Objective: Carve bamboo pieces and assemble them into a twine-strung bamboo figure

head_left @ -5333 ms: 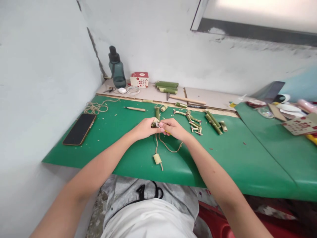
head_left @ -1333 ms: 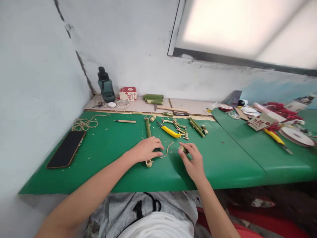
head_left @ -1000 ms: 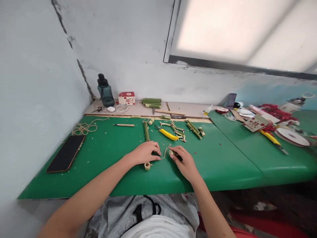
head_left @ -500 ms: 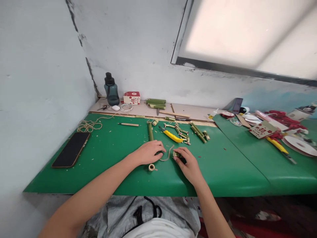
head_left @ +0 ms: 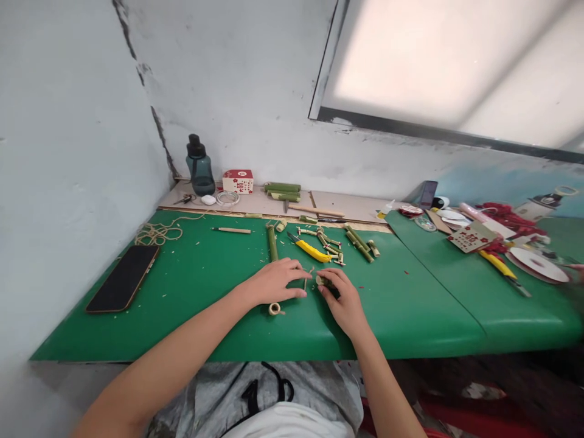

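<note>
Bamboo piece pinched in the right hand, toward the front edge of the tabletop, apparently to steady it; left hand's fingers spread beside the twine.

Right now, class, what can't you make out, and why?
All in the head view:
Short bamboo piece: far end, hidden by the right hand.
Long bamboo stick: near end, hidden by the left hand.
Red-topped box: lettering, too small.
Pale shape: blurred, cut off by the right edge.
</note>
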Tool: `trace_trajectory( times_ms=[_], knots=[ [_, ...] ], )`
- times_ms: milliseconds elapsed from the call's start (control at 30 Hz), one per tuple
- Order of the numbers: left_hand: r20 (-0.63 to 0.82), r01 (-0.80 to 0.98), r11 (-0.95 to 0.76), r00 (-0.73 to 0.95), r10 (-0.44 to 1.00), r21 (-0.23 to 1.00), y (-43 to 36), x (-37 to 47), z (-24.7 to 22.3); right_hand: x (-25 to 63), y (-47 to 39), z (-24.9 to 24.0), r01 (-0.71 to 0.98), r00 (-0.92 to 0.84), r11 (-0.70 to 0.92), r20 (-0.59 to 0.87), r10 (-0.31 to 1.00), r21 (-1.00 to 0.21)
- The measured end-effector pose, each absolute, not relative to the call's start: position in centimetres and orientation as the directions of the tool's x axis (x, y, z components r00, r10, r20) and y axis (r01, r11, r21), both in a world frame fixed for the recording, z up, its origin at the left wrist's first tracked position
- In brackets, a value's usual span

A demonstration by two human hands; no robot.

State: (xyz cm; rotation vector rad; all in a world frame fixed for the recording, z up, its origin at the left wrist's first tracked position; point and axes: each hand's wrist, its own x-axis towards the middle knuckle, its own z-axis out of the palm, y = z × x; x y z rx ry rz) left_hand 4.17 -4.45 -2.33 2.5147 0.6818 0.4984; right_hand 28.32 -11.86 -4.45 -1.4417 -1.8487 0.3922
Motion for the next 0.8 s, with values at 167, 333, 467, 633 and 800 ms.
trace_trajectory(
  times_ms=[167, 333, 467, 633, 800],
  knots=[
    [0.22, 0.326, -0.798, 0.846, 0.485, 0.507, -4.37, 4.13, -3.02, 28.38, -11.96, -4.32, 0.682, -0.041, 0.281, 0.348, 0.937, -0.676],
    [0.234, 0.35, -0.753, 0.804, 0.546, 0.557, -3.94, 3.43, -3.11, 28.31, -12.1, -4.08, 0.673, -0.047, 0.287, 0.348, 0.936, -0.682],
    [0.231, 0.373, -0.709, 0.767, 0.598, 0.599, -3.98, 3.48, -2.8, 28.36, -12.16, -4.0, 0.666, -0.055, 0.28, 0.329, 0.943, -0.691],
    [0.199, 0.361, -0.546, 0.668, 0.717, 0.756, -4.41, 3.61, -2.46, 28.38, -12.38, -3.92, 0.662, -0.054, 0.257, 0.298, 0.953, -0.704],
    [0.176, 0.213, -0.389, 0.634, 0.753, 0.896, -4.56, 3.87, -2.48, 28.37, -12.47, -3.99, 0.658, -0.056, 0.251, 0.286, 0.956, -0.71]
  ],
)
